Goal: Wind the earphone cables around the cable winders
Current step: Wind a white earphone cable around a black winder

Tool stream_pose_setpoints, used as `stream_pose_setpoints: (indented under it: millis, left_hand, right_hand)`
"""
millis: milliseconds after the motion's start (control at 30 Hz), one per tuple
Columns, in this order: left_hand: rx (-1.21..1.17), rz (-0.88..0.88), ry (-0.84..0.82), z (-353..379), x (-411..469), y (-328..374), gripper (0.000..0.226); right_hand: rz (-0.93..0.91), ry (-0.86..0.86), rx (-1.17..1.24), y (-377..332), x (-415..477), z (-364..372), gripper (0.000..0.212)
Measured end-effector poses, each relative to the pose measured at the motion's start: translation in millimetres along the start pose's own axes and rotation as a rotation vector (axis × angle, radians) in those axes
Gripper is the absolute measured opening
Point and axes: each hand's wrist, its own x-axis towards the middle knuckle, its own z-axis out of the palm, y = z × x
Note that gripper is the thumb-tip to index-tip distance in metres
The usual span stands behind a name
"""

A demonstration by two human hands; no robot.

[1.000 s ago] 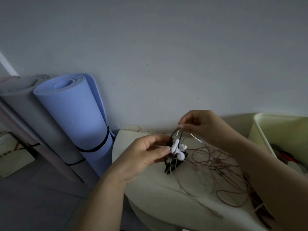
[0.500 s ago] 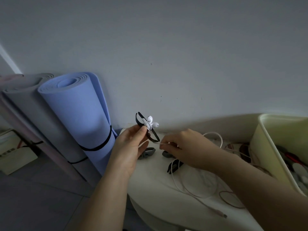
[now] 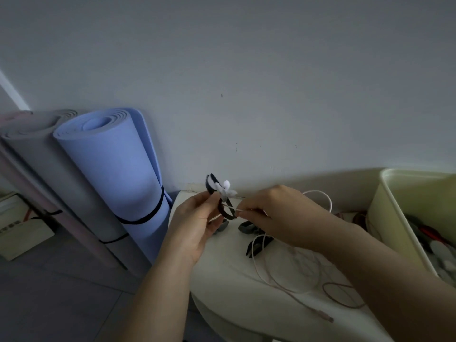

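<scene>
A pale wall (image 3: 246, 70) stands beyond my fingers. Far to the left of them lean two rolled mats, one blue (image 3: 111, 174) and one grey (image 3: 49, 154), the blue one nearer. Under my fingers lies the white table (image 3: 234, 292), and well off to their right sits a cream bin (image 3: 387, 218) with odds and ends I cannot make out.

My left hand (image 3: 195, 223) is raised over the table's far edge, thumb and fingers curled and pinching the black winder (image 3: 223, 211), which stands nearly upright above my fingertips. My right hand (image 3: 278, 215) is just beside it, thumb and forefinger pressed together on the white cable (image 3: 230, 206), a short stretch of which runs across to the winder. More of it loops up behind my right knuckles and trails over the table below that hand.

Below my right fingers lie a spare black winder (image 3: 257, 245) and a grey one (image 3: 244, 227); another grey one (image 3: 223, 225) peeks out under my left fingers. The white earbuds (image 3: 225, 190) sit at the held winder's top, just above my left fingertips
</scene>
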Motion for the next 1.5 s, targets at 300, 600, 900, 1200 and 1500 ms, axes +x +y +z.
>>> stream_pose_setpoints:
  millis: [300, 600, 900, 1200, 1500]
  left_hand:
    - [0.454, 0.142, -0.261, 3.6, -8.4, -5.9, 0.017]
    - [0.53, 0.186, -0.381, 0.4, -13.8, 0.9, 0.018]
    - [0.053, 0.114, -0.568, 2.2, -15.8, 5.5, 0.036]
    - [-0.174, 0.141, -0.209, 1.5, -11.0, 12.8, 0.024]
    - [-0.162, 0.046, -0.093, 1.7, -6.7, 5.6, 0.011]
  right_hand:
    - [0.084, 0.349, 0.007, 22.4, -5.4, -22.4, 0.014]
    - [-0.004, 0.369, -0.007, 40.9, -2.7, -18.7, 0.016]
    - [0.223, 0.259, 0.478, 28.3, -0.8, -8.9, 0.016]
    - [0.147, 0.026, 0.277, 9.9, 5.1, 17.0, 0.017]
    - [0.094, -0.003, 0.13, 10.2, 0.8, 5.3, 0.021]
